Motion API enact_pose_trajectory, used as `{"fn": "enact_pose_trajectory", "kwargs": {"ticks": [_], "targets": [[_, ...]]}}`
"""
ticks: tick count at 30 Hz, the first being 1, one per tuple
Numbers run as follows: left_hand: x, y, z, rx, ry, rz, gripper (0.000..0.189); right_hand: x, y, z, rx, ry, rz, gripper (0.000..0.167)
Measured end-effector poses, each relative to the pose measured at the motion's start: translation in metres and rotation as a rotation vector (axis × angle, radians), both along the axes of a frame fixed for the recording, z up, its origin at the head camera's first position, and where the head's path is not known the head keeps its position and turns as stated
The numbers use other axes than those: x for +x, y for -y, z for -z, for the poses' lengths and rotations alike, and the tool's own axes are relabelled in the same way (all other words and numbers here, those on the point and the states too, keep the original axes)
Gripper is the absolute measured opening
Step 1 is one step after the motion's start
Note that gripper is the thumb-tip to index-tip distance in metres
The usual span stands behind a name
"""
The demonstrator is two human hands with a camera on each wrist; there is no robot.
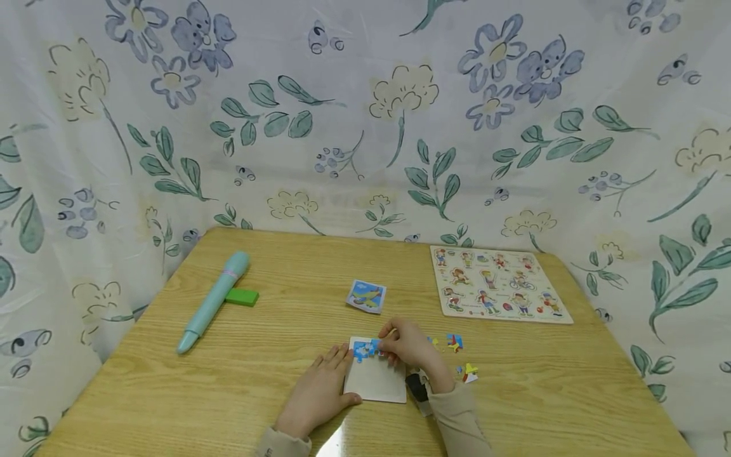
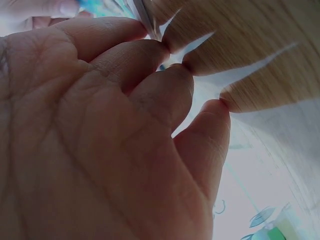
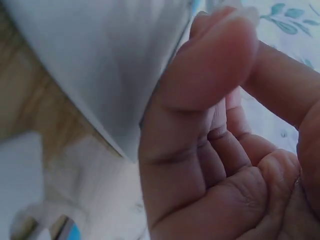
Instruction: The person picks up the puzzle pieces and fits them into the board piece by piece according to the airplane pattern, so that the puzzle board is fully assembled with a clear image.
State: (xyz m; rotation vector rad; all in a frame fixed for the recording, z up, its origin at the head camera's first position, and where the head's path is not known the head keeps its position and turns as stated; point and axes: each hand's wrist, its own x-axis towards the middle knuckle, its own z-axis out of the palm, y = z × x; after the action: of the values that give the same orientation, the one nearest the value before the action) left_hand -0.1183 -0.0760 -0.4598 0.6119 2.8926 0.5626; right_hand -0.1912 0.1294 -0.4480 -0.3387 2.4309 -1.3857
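A pale square puzzle board [image 1: 375,383] lies on the table, with blue jigsaw pieces [image 1: 361,348] along its far edge. My left hand [image 1: 322,388] rests along the board's left side, its fingers spread and fairly straight, fingertips touching the edge. In the left wrist view the left palm [image 2: 100,125] fills much of the picture. My right hand [image 1: 407,346] is over the board's far right corner, thumb and forefinger pinching a blue puzzle piece [image 1: 375,343]. The right wrist view shows the bent right fingers [image 3: 175,135], but the piece there is hidden.
Loose puzzle pieces [image 1: 455,343] lie right of the board, more of them [image 1: 470,369] nearer. Behind is a small airplane picture card [image 1: 367,296]. A peg puzzle board [image 1: 497,282] lies far right; a teal pen-shaped object [image 1: 214,303] and green block [image 1: 242,297] lie left.
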Motion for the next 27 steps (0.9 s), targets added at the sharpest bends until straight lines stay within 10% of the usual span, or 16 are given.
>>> {"fn": "enact_pose_trajectory", "kwargs": {"ticks": [27], "targets": [[0.001,-0.002,-0.002,-0.015,-0.008,-0.002,0.080,0.004,0.014,0.011,0.253,-0.199,0.112,0.016]]}}
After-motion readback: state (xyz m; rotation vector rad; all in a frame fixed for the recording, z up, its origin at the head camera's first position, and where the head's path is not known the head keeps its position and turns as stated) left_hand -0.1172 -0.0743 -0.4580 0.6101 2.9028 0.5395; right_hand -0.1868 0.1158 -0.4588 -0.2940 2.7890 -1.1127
